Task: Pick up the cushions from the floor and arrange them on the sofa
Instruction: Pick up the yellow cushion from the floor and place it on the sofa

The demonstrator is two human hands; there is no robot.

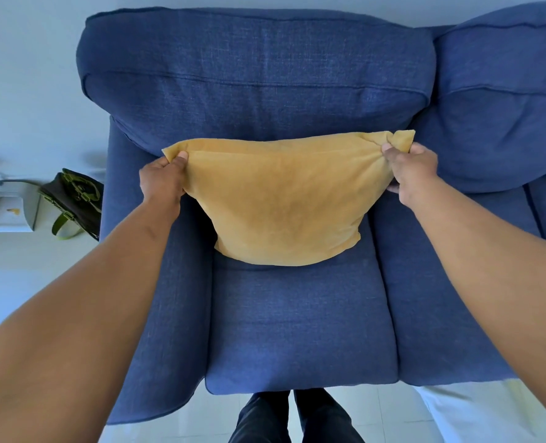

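A mustard-yellow cushion (281, 203) stands upright on the blue sofa's seat (300, 321), leaning towards the back cushion (252, 75). My left hand (161, 180) pinches its top left corner. My right hand (409, 172) pinches its top right corner, which bunches between the fingers. The cushion's lower edge rests on the seat. No other loose cushion is in view.
The sofa's left armrest (163, 298) is under my left forearm. A second blue back cushion (502, 100) fills the right side. On the floor at the left lie a dark bag with green straps (73, 199) and a white box (6, 212). My legs stand at the sofa's front edge.
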